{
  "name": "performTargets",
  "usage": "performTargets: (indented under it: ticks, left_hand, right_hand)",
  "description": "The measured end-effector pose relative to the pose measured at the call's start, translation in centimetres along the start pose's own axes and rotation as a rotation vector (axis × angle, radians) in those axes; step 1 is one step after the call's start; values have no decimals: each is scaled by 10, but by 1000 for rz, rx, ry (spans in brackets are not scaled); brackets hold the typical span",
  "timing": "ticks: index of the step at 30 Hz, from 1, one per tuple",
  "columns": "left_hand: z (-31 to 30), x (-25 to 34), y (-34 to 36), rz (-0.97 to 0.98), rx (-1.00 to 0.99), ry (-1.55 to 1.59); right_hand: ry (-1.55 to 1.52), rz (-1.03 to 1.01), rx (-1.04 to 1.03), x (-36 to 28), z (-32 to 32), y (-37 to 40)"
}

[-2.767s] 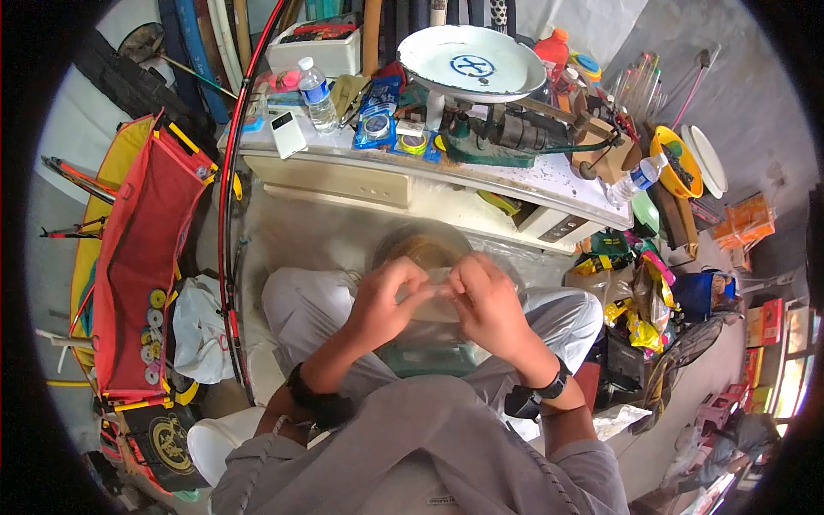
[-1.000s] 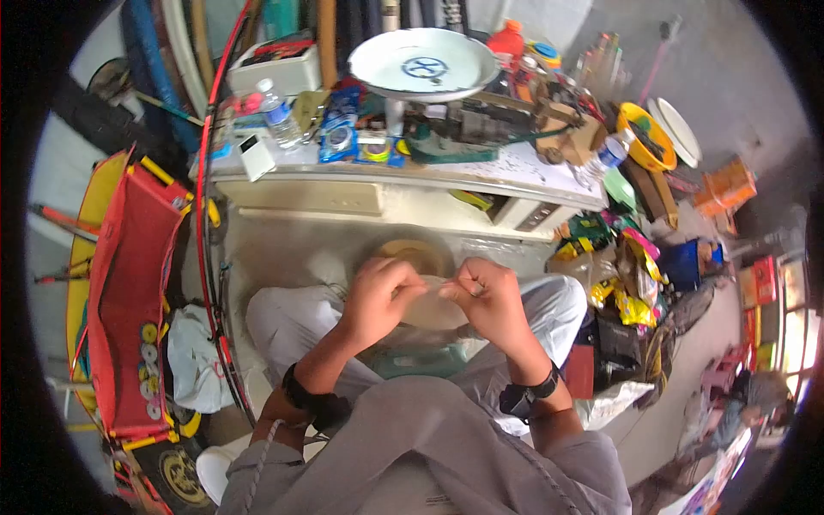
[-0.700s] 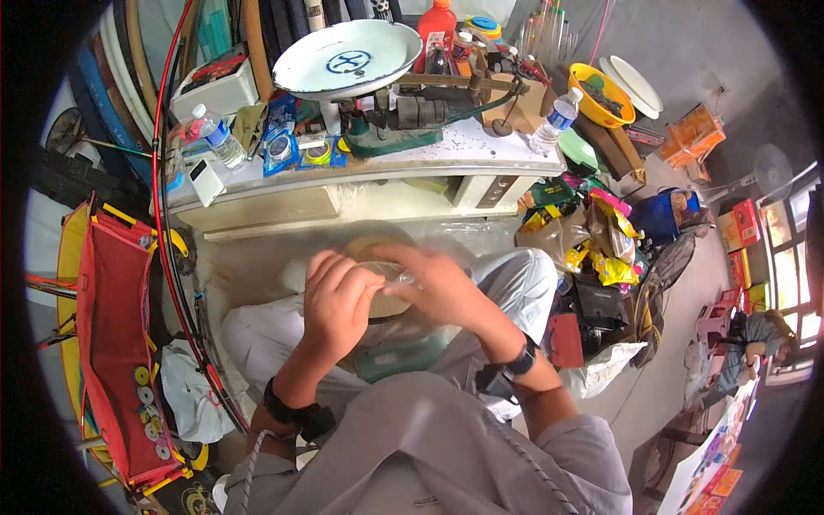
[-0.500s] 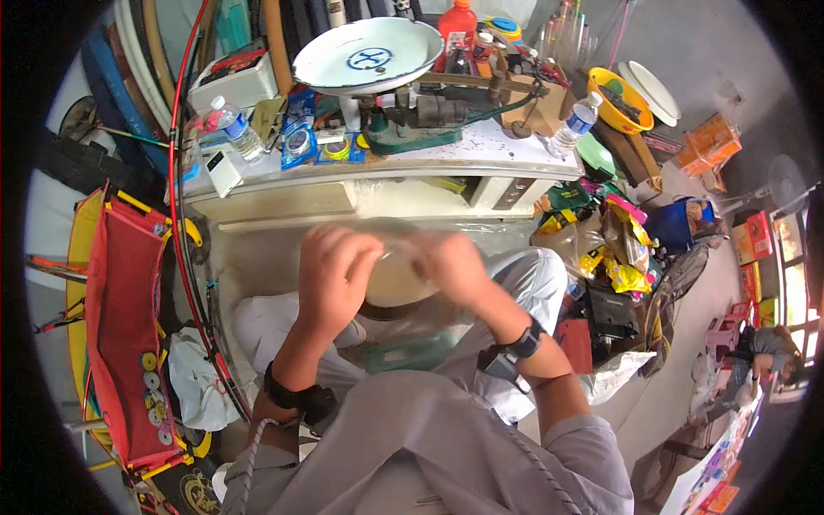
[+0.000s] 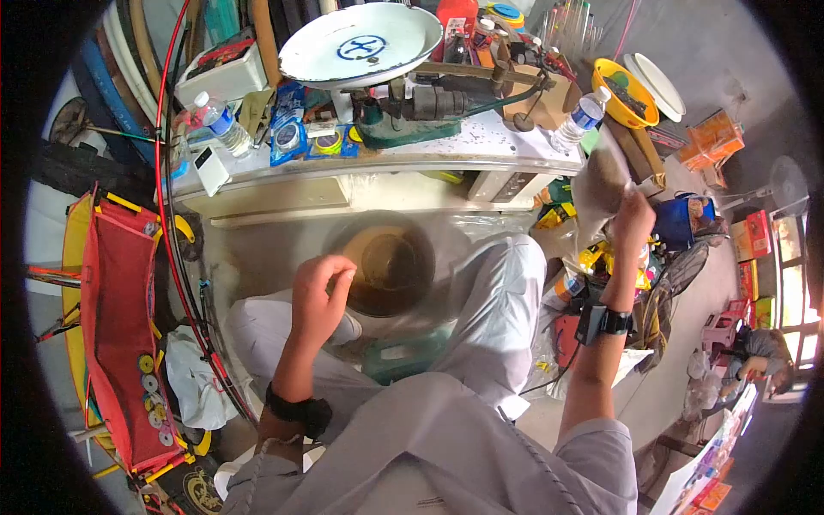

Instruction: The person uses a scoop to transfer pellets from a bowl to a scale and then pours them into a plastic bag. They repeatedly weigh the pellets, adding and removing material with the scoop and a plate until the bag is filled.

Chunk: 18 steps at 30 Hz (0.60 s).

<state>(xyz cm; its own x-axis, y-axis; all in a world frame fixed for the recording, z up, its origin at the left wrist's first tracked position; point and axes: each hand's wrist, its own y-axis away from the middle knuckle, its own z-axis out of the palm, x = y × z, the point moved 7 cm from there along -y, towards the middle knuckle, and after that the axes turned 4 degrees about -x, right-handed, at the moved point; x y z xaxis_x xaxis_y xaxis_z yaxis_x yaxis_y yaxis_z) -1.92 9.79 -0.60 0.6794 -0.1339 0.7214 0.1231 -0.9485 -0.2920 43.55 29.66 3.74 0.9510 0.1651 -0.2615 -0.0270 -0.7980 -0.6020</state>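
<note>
My right hand (image 5: pixel 633 221) is raised at the right, closed on the top of a clear plastic bag (image 5: pixel 598 189) with something brownish in it; the bag is blurred by motion. In front of my lap, my left hand (image 5: pixel 324 293) is held with its thumb and fingertips pressed together. Anything between those fingertips is too small to make out. Beside and beyond the left hand stands a dark round basin (image 5: pixel 414 296) with tan material inside. A green plastic object (image 5: pixel 408 354) lies on the floor between my legs.
On the white table (image 5: pixel 283 176) are a scale with an enamel pan (image 5: pixel 360 45), water bottles (image 5: pixel 225 124) (image 5: pixel 584 118) and a phone-like white device (image 5: pixel 211 170). Hoses hang at left beside a red fabric holder (image 5: pixel 124 335). Packets (image 5: pixel 601 257) pile up at right. Another person (image 5: pixel 760 360) is far right.
My right hand has moved from above the basin out to the right, with the bag. My left hand has dropped slightly and stays near the basin, whose inside now shows.
</note>
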Motion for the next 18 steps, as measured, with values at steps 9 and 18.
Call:
performTargets:
  ticks: [9, 18]
  left_hand:
    - [26, -28, 3, -69, -93, -94]
    - [54, -65, 1, -319, -264, -86]
  right_hand:
    - [720, -420, -1249, 158, 269, 174]
    - [-159, 493, -977, 184, 299, 227]
